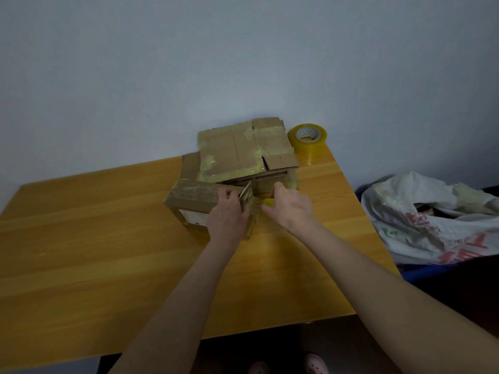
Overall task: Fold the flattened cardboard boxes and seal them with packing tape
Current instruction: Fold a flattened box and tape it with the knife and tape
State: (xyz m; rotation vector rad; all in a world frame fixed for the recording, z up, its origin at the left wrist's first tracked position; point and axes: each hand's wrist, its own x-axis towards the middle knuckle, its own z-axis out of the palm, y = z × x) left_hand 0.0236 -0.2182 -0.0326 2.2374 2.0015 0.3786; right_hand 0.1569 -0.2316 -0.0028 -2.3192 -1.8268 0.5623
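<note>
A small folded cardboard box (193, 199) with old tape on it stands on the wooden table (108, 252). My left hand (228, 214) grips its right end, thumb against a raised flap (246, 194). My right hand (293, 205) holds a yellow object (268, 202), which looks like a tape roll, at that same end; its fingers hide most of it. Behind them lies a stack of flattened cardboard boxes (243, 151) patched with yellowish tape. A second roll of clear packing tape (307, 137) stands at the table's back right corner.
A white plastic bag (432, 220) with red print lies on a dark surface right of the table. The wall rises directly behind the table. Pink shoes (316, 364) show below the table's front edge.
</note>
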